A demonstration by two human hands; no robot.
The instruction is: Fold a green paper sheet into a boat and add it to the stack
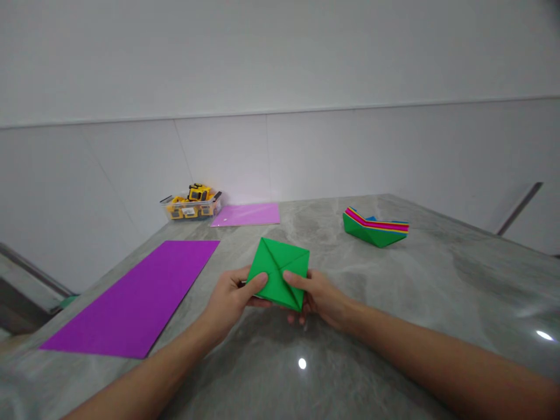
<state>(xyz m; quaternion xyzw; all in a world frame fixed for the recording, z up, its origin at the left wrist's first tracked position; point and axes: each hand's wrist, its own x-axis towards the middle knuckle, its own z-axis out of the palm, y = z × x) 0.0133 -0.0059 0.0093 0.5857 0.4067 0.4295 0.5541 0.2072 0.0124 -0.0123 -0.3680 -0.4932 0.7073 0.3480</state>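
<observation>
A folded green paper square (280, 265) with crossing creases is held up over the grey table, tilted toward me. Its left edge is pinched by my left hand (238, 294), the thumb lying on top and the fingers behind. My right hand (317, 294) grips the right side the same way, thumb near the centre crease, several fingertips showing below the lower corner. Most of the fingers under the paper are hidden. Beyond it to the right stands a folded paper boat (376, 227), green below with yellow, pink and blue bands along the rim.
A large purple sheet (140, 297) lies flat at left. Toward the wall (315, 151) are a pink-lilac sheet (249, 214) and a clear plastic bin (192, 209) of yellow toy vehicles. The grey marbled table (415, 303) reaches back to the wall.
</observation>
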